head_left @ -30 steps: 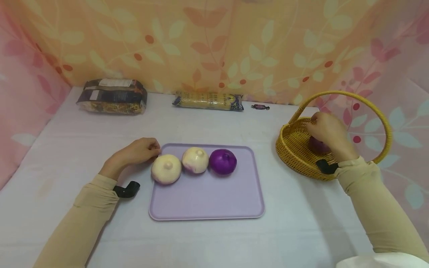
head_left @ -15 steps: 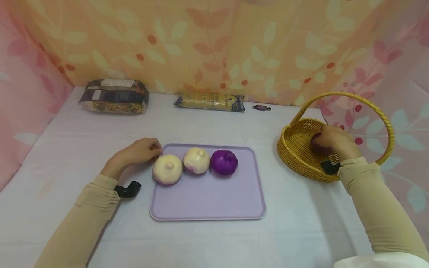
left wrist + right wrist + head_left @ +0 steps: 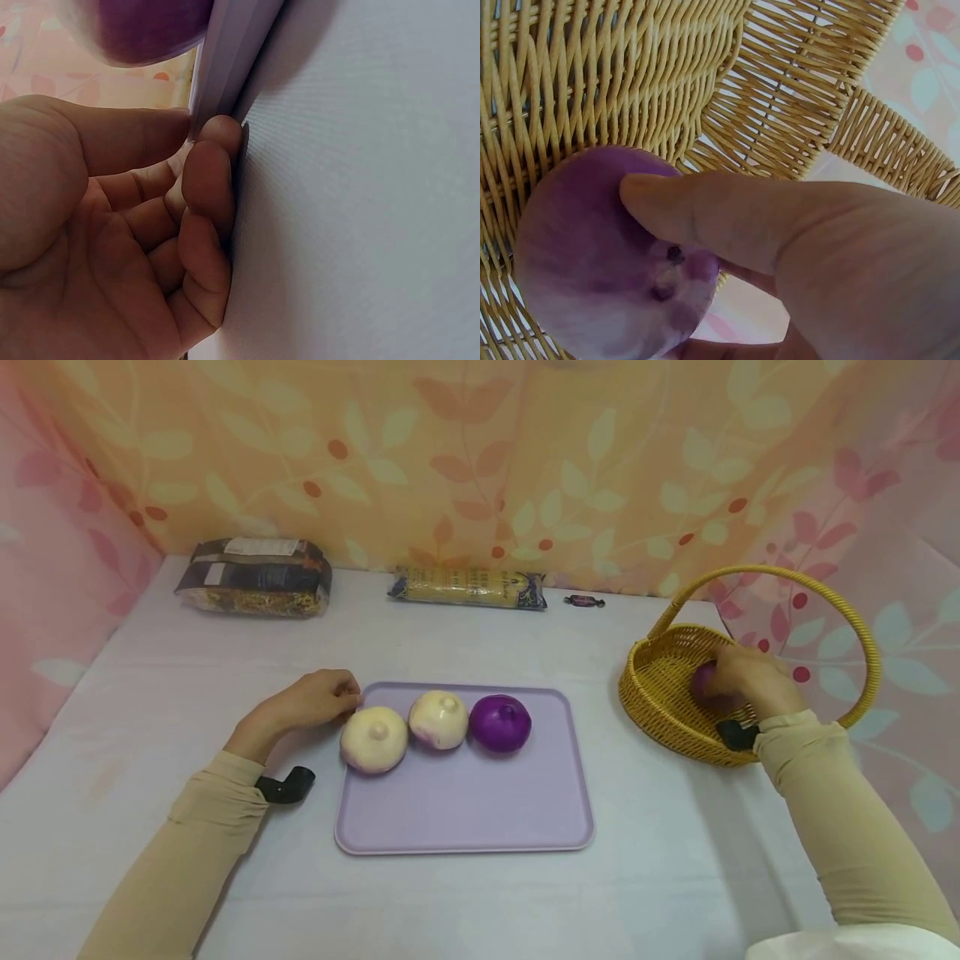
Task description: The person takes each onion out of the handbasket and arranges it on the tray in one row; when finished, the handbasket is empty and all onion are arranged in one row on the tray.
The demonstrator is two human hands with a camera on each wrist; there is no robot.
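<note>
Inside the wicker basket (image 3: pixel 660 727), my right hand (image 3: pixel 753 681) grips a purple onion (image 3: pixel 703 685). The right wrist view has the thumb (image 3: pixel 697 210) pressed on the onion's side near its small nub, with other fingers partly hidden behind it. My left hand (image 3: pixel 311 699) pinches the lilac tray (image 3: pixel 465 810) at its far left corner. In the left wrist view, the thumb (image 3: pixel 142 139) meets the tray's rim and the fingers curl beneath. A pale onion (image 3: pixel 373 740), a second pale onion (image 3: pixel 438 720) and a bright purple onion (image 3: pixel 500 724) lie in a row on the tray.
A dark pasta bag (image 3: pixel 255 577), a long yellow noodle packet (image 3: pixel 468 587) and a small wrapped candy (image 3: pixel 584 601) lie along the table's back edge. The basket's tall handle (image 3: pixel 855 618) arches over its right side. Floral curtains hang behind and at both sides.
My right hand has lowered onto the onion in the basket and taken hold of it; the onion's position has shifted slightly. My left hand and the tray have stayed put.
</note>
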